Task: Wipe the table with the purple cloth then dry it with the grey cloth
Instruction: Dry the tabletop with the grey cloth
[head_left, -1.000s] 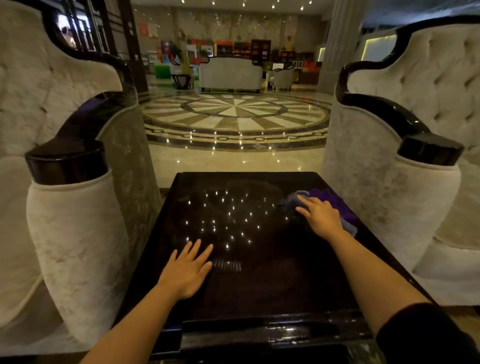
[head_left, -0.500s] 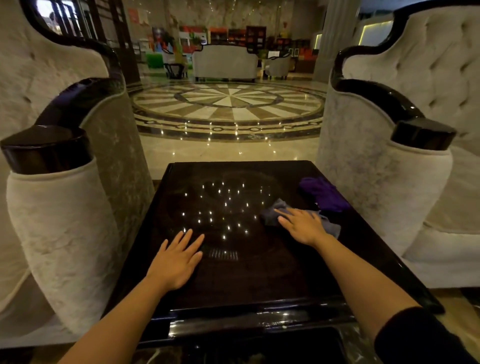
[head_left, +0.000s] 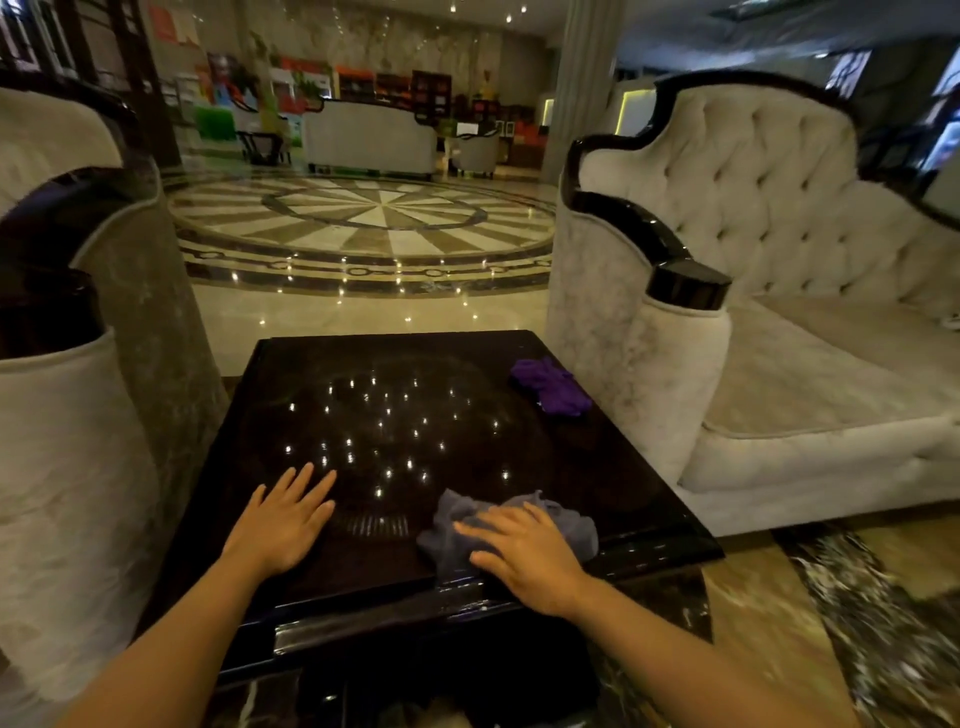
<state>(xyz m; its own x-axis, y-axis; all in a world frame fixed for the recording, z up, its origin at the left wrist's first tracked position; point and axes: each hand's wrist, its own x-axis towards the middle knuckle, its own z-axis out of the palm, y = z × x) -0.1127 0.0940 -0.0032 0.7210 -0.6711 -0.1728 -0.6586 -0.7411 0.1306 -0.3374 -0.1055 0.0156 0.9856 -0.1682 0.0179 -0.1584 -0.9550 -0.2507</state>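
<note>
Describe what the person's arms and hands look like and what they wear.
Both forearms are bare from the frame's bottom edge to the wrist; no sleeve shows in this picture. The left hand and right hand wear no gloves, and no rings, watch or bracelet are visible. Nails look short and unpainted, though the dim light limits detail.

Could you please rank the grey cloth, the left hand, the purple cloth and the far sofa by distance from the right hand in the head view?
1. Grey cloth: directly under the right hand, near table edge.
2. Left hand: flat on the table, to its left.
3. Purple cloth: far right corner of the table.
4. Far sofa: across the patterned floor.
</note>
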